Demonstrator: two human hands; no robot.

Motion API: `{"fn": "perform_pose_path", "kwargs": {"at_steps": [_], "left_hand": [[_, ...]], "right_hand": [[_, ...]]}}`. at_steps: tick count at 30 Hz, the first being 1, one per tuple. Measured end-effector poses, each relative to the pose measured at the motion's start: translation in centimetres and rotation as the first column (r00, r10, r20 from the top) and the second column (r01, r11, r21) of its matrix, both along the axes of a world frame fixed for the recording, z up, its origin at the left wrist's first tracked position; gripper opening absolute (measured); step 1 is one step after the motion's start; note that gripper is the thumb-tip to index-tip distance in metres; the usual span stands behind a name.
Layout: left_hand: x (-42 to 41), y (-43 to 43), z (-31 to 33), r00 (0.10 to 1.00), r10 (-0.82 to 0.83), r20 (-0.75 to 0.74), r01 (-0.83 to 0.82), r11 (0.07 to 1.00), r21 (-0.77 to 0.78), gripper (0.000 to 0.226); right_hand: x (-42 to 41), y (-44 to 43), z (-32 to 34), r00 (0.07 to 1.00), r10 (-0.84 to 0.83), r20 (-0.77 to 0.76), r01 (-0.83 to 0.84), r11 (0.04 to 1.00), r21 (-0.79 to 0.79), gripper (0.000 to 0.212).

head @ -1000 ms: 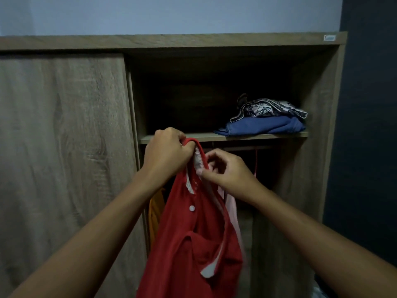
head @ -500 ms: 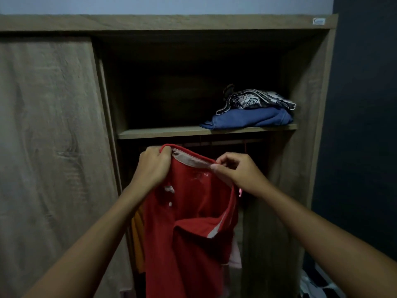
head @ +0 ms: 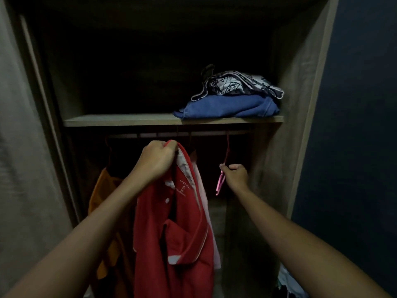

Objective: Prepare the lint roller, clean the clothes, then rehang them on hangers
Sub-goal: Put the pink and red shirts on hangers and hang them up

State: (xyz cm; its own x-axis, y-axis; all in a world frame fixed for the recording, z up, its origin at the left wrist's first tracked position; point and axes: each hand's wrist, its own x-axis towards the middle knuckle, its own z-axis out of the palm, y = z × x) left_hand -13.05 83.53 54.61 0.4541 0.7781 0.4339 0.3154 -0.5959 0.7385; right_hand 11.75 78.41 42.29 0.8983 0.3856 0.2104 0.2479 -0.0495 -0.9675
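The left hand (head: 158, 160) is clenched around the collar of the red polo shirt (head: 171, 233), just below the wooden shelf (head: 129, 121) of the wardrobe. The shirt hangs from this hand with its long axis vertical: the collar points up toward the shelf and the body falls straight down, out of the bottom of the view. The open neck with the white buttons and the inner label is turned to the camera.

Below the right part of the shelf, the right hand (head: 235, 174) pinches the pink hanger (head: 221, 183) near its neck. The hook of the hanger points up to the rail (head: 150, 135), which runs directly under the shelf. Its body hangs down and shows only its narrow edge. The hanger is apart from the red shirt and carries no garment.

On the right end of the shelf lies a folded blue garment (head: 232, 108), and on top of it a crumpled patterned cloth (head: 236, 87) in black and white. Under the left part of the shelf an orange garment (head: 101, 194) hangs from the rail. A pale pink garment (head: 206, 203) hangs just behind the red shirt, touching it. The space above the shelf, further back, is too dark to tell what it holds.
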Motion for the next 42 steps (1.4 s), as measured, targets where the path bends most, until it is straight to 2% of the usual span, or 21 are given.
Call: {"fn": "perform_pose_path", "kwargs": {"at_steps": [5,8,12,14,19,22,25,30,35,37,39,42], "left_hand": [[2.7,0.5,-0.6,1.000,0.016,-0.011,-0.017,0.999,-0.030,0.047],[3.8,1.0,-1.3,0.998,0.039,-0.039,-0.040,0.999,-0.017,0.044],[4.7,1.5,-2.3,0.996,0.066,-0.052,-0.067,0.997,-0.027,0.042],[5.0,1.7,-2.7,0.995,0.079,-0.062,-0.081,0.996,-0.031,0.042],[5.1,1.8,-3.2,0.994,0.092,-0.059,-0.094,0.995,-0.026,0.042],[4.9,1.6,-3.3,0.994,0.089,-0.061,-0.090,0.996,-0.009,0.042],[4.5,1.0,-3.1,0.995,0.073,-0.063,-0.074,0.997,-0.006,0.040],[2.5,0.0,-3.0,0.998,0.033,-0.050,-0.035,0.999,-0.029,0.042],[0.0,-1.7,-3.4,0.996,-0.009,-0.088,0.005,0.999,-0.041,0.042],[-1.1,-2.5,-3.3,0.996,-0.031,-0.085,0.026,0.998,-0.053,0.041],[-2.2,-3.5,-3.3,0.995,-0.045,-0.092,0.041,0.998,-0.052,0.041],[-3.4,-5.4,-3.2,0.992,-0.062,-0.109,0.059,0.998,-0.035,0.042]], "right_hand": [[3.3,2.0,-0.7,0.999,0.040,-0.024,-0.042,0.994,-0.105,0.065],[5.0,3.2,-1.2,0.994,0.079,-0.072,-0.088,0.988,-0.130,0.069],[5.7,4.7,-1.7,0.979,0.163,-0.119,-0.173,0.981,-0.087,0.036],[5.7,5.0,-1.5,0.972,0.198,-0.126,-0.204,0.978,-0.033,0.028],[5.1,4.7,-0.7,0.974,0.215,-0.070,-0.210,0.975,0.076,0.030],[4.2,3.4,-1.0,0.968,0.244,-0.055,-0.239,0.968,0.080,0.016],[2.9,1.5,-1.5,0.974,0.226,-0.027,-0.225,0.974,0.040,0.013],[-0.5,-3.2,-2.4,0.971,0.239,0.021,-0.239,0.971,0.009,0.027],[-6.0,-9.2,-3.3,0.951,0.273,0.147,-0.278,0.961,0.011,0.026],[-8.3,-11.7,-4.0,0.943,0.251,0.219,-0.267,0.963,0.044,0.022],[-11.0,-14.1,-4.3,0.956,0.161,0.246,-0.194,0.974,0.115,0.018],[-14.2,-17.4,-3.5,0.987,0.004,0.162,-0.035,0.982,0.187,0.017]]}}
